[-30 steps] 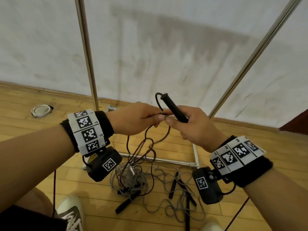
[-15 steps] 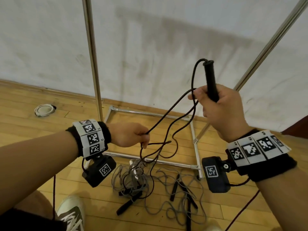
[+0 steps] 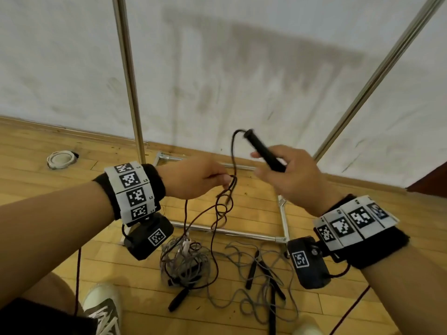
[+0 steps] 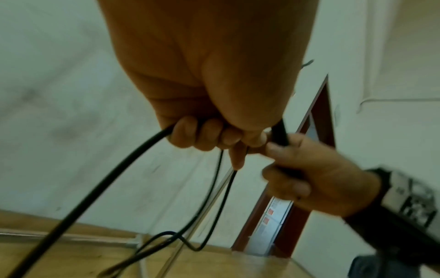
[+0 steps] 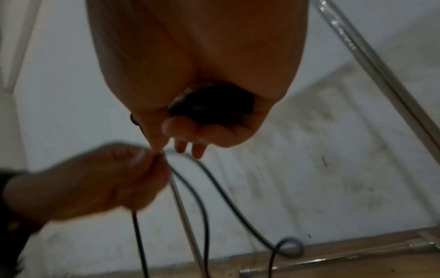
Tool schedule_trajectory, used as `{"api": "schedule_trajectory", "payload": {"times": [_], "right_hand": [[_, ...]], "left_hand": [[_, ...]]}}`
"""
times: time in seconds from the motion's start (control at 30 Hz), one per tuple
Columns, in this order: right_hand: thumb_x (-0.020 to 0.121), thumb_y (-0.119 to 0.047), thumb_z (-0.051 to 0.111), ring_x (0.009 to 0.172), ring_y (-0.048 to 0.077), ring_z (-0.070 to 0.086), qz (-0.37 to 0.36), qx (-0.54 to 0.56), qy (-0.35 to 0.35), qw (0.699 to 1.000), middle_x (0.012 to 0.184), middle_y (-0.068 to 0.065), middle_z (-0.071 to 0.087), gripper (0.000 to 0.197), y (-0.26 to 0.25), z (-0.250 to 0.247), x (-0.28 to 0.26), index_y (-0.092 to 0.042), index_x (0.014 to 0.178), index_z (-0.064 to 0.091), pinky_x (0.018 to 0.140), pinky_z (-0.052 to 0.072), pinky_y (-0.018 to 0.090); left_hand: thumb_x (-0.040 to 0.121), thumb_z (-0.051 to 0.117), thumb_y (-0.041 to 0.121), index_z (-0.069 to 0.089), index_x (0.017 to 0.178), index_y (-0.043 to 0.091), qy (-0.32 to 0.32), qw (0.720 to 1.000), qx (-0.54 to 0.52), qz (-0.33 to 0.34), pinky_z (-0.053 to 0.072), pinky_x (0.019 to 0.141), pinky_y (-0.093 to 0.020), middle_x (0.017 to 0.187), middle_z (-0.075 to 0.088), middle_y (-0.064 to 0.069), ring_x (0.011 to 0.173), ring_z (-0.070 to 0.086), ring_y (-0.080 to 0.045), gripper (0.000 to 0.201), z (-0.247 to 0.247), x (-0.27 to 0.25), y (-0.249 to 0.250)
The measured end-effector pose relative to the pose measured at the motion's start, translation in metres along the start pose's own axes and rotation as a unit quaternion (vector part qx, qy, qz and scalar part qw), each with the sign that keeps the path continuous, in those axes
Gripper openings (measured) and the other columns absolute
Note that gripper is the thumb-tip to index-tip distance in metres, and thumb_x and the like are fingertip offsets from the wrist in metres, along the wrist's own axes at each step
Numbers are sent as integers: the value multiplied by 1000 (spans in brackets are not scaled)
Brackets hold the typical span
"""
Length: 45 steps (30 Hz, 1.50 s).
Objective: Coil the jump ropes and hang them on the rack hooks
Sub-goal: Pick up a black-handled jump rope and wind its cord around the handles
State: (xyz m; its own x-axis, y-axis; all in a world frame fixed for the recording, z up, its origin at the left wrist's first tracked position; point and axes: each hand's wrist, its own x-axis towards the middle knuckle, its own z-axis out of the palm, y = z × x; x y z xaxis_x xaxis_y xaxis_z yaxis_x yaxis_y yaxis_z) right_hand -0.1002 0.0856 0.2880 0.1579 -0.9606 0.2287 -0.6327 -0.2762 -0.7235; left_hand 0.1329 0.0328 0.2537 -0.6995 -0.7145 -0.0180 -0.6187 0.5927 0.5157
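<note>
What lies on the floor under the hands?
Under the hands: a tangle of grey cord, black handles and the rack's base bars. How many ropes the tangle holds cannot be seen.

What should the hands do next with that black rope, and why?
Probably lay another loop into the left hand: it pinches the black cord, the right hand holds the black handle, and most cord hangs to the floor pile.
</note>
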Motion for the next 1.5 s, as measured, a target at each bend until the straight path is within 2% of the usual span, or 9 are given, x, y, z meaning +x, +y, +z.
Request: {"api": "schedule_trajectory", "payload": {"times": [0.23,0.43,0.6,0.8,0.93,1.1,1.23,1.33,1.5], "right_hand": [[90,-31,67,44,2,45,-5,-8,-42,999,51,-12,52,16,-10,16,0,-22,77,65,50,39,20],[93,-32,64,45,2,43,-52,21,88,995,56,-17,54,17,-22,0,10,-26,77,61,46,36,11],[94,-32,62,48,9,45,-79,55,163,982,57,-12,52,17,-24,-23,11,-28,77,61,48,39,21],[89,-23,68,63,11,57,-15,22,195,980,79,-6,63,7,-5,-33,11,-30,89,68,62,50,32],[84,-11,69,67,-1,58,-33,-68,118,990,97,-7,64,29,-2,-22,0,-31,105,66,56,39,8],[88,-30,70,48,3,51,-14,-45,-55,997,64,-8,60,14,-8,8,-9,-22,100,71,51,42,24],[92,-27,65,46,6,48,13,8,-100,995,68,3,69,12,-11,15,-9,-19,87,71,50,43,26],[92,-30,65,42,1,45,16,-4,-62,998,53,-11,59,22,-12,13,-5,-21,72,63,46,39,17],[92,-30,64,45,8,45,-26,57,50,997,60,7,58,21,-19,1,4,-15,78,66,45,40,20]], "left_hand": [[90,41,65,69,86,33,62,995,-60,41,47,53,-21,67,64,8,57,60,-9,43,-15,-6,16],[103,42,39,64,90,32,-87,995,-21,-45,53,88,-40,91,69,13,90,64,-8,26,16,-10,-12],[106,40,30,66,103,21,-165,983,-16,-81,41,80,-21,100,64,12,94,57,-9,28,41,-13,-29],[107,37,28,58,88,22,-121,985,-63,-101,51,78,-29,79,65,3,76,65,-11,28,44,-11,-31],[106,37,35,63,96,29,-52,996,-36,-70,46,63,-28,74,56,8,66,53,-12,29,32,-4,-14],[104,42,41,68,93,30,4,1000,-19,-13,43,57,-24,67,58,3,56,50,-8,30,16,-3,12],[103,48,34,65,82,31,113,989,-94,13,40,47,-20,59,58,12,49,49,-3,27,-3,-7,21],[101,50,40,65,85,32,97,987,-126,6,53,60,-31,67,64,17,60,61,-7,24,-8,-13,19],[104,47,32,62,94,28,-45,992,-115,-17,53,91,-42,92,71,13,92,66,-6,18,11,-18,1]]}}
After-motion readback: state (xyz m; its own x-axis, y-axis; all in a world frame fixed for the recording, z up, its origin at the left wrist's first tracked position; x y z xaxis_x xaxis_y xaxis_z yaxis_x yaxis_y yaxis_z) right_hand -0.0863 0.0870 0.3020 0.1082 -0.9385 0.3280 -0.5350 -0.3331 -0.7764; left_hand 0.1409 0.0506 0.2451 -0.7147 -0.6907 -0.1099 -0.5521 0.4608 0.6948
